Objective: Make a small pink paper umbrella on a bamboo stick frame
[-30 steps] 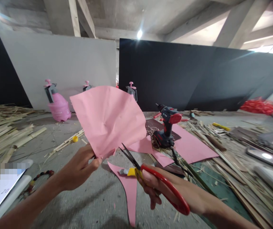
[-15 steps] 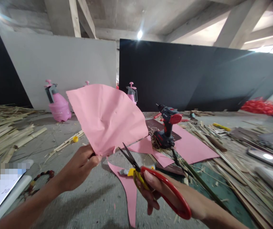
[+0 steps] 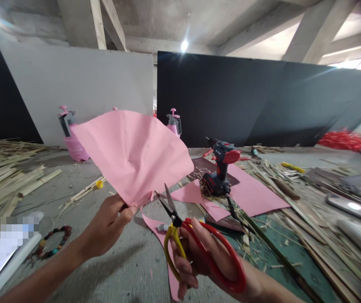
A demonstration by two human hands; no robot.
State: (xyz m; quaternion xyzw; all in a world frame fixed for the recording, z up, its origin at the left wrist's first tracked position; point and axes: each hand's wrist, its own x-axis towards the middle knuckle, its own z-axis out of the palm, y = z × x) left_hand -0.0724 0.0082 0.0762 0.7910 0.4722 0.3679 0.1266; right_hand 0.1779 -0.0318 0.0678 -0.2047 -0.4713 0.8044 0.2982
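My left hand [image 3: 109, 225] pinches the narrow lower end of a fan-shaped sheet of pink paper [image 3: 139, 151], which is creased and held up off the floor. In my right hand [image 3: 196, 256] is a pair of scissors [image 3: 176, 221] with one red and one yellow handle. Their blades are spread and point up toward the paper's lower edge; I cannot tell whether they touch it. A curved pink paper strip [image 3: 152, 221] lies on the floor below, partly hidden by the scissors and my right hand.
A cordless drill [image 3: 221, 164] stands beyond my right hand, near pink paper pieces [image 3: 256, 193]. Bamboo strips [image 3: 22, 185] lie left, more at right. A pink spray bottle [image 3: 76, 147], a bead bracelet [image 3: 56, 242] and a yellow cap [image 3: 99, 184] are on the left.
The scissors have turned more upright and their blades and handles have spread wider. The pink paper has tilted slightly left, still in my left hand.
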